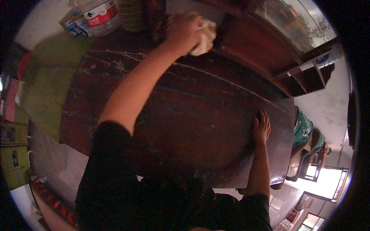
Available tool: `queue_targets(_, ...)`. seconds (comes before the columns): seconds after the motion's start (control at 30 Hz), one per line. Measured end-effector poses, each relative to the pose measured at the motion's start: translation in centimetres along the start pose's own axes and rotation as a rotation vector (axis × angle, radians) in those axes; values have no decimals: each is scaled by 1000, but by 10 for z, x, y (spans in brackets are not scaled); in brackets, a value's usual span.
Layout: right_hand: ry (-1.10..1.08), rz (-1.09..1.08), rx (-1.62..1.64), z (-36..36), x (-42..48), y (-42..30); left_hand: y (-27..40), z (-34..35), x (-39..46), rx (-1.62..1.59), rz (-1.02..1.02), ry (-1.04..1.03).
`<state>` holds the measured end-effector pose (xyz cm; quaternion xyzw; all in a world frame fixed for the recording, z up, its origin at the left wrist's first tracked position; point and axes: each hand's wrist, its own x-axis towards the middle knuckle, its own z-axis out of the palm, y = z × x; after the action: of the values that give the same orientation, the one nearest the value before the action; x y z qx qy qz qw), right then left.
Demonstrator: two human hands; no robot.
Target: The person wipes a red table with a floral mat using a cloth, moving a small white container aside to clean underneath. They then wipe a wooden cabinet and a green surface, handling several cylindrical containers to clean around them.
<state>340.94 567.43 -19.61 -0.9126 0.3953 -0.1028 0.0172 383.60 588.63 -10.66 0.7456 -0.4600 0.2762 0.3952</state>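
Note:
A dark reddish-brown wooden table (pixel 188 121) with scratches and pale worn streaks lies before me. Stretched across to its far side, my left hand (pixel 185 33) grips a crumpled, pale cloth (pixel 205 37). Hand and cloth look slightly blurred, and whether the cloth touches the wood is hard to tell. On the right part of the tabletop rests my right hand (pixel 262 125), fingers extended and somewhat apart, with nothing in it.
A large clear plastic bottle (pixel 101 23) with a red-and-white label stands at the far left beside blue packaging (pixel 75 23). Green fabric (pixel 53 78) covers the table's left end. Along the back runs a dark wooden cabinet (pixel 254 43) with small compartments (pixel 307 79) and a mirror (pixel 303 26). Green-covered seating (pixel 302 127) adjoins the right.

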Motion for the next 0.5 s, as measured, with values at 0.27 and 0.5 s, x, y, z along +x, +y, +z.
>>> queue_targets(0.27,-2,-9,5,0,0,3,-41,141,50,-15,-157,-486)
queue_targets(0.5,8,14,-13,-5,-3,-6,-110,117,50,298,-144,-519)
